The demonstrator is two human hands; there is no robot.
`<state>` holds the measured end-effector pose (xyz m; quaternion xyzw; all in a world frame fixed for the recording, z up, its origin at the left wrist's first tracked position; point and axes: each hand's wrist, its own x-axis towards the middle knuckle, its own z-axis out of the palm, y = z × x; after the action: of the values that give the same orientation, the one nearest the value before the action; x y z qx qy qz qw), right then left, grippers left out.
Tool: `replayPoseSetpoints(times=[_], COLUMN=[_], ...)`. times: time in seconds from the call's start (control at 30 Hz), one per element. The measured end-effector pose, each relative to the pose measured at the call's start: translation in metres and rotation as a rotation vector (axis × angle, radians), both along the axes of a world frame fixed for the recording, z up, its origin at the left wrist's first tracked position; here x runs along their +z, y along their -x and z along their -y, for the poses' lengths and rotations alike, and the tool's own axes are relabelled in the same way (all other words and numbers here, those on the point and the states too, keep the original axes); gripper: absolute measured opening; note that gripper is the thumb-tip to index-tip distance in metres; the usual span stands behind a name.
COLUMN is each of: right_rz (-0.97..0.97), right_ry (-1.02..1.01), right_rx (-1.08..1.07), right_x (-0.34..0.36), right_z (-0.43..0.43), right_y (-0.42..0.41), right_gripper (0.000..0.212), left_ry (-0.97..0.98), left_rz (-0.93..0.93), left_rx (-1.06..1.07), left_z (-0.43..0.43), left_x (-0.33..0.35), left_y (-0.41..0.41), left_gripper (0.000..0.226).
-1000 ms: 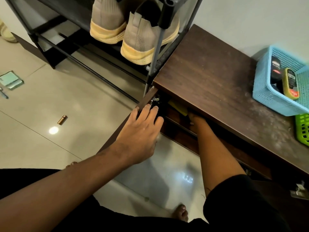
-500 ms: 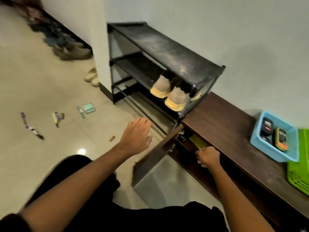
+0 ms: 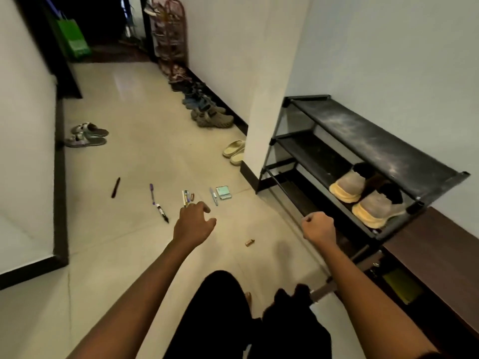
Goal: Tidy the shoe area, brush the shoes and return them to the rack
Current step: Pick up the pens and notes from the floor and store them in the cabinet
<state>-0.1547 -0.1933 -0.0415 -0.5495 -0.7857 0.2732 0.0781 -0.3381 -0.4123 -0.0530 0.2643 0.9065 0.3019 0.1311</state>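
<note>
- left hand point(image 3: 193, 224): held out above the floor point(image 3: 124, 255), fingers loosely curled, grip released, nothing in it.
- right hand point(image 3: 317, 226): held out in front of the rack's near end, grip clenched to a fist; nothing shows inside it.
- rack point(image 3: 368, 136): black, three shelves, set against the right wall just beside a pillar point(image 3: 269, 112); the top shelf is streaked with dust.
- shoes point(image 3: 347, 186): a beige pair with yellow soles, side by side on the middle shelf, at the end nearer the person.
- worktop point(image 3: 440, 244): a dark wood cabinet top just beside the rack's near end; below it a door point(image 3: 334, 283) stands open, with a yellow-green item point(image 3: 403, 286) inside.
- cylinder point(image 3: 249, 242): small and brown, lying on the floor between the two forearms.
- pens point(image 3: 152, 193): scattered on the floor beyond the left hand, along with a marker point(image 3: 162, 213) and a pale pad point(image 3: 223, 192).
- sandals point(image 3: 88, 134): a pair near the left wall.
- slippers point(image 3: 234, 151): a pale pair at the foot of the pillar.
- wall row point(image 3: 207, 112): more footwear lined up along the far wall, too blurred to tell apart.
</note>
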Motion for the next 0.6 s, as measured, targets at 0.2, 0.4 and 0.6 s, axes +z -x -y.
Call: replayPoseSetpoints(times=[0.2, 0.4, 0.6], right_rz=[-0.069, -0.249, -0.281], right_ry=[0.038, 0.064, 0.251], right_rx=[0.023, 0.012, 0.019], right_x=[0.029, 0.062, 0.006], right_z=[0.035, 0.034, 0.032], right_y=[0.041, 0.056, 0.075], right_gripper=[0.021, 0.018, 0.017], left_ry=[0.092, 0.059, 0.053], left_rz=[0.066, -0.018, 0.100], left_rx=[0.122, 0.298, 0.325], left_z=[0.075, 0.111, 0.074], left_x=[0.027, 0.083, 0.051], left_y=[0.035, 0.047, 0.050], left_gripper=[0.029, 0.031, 0.022])
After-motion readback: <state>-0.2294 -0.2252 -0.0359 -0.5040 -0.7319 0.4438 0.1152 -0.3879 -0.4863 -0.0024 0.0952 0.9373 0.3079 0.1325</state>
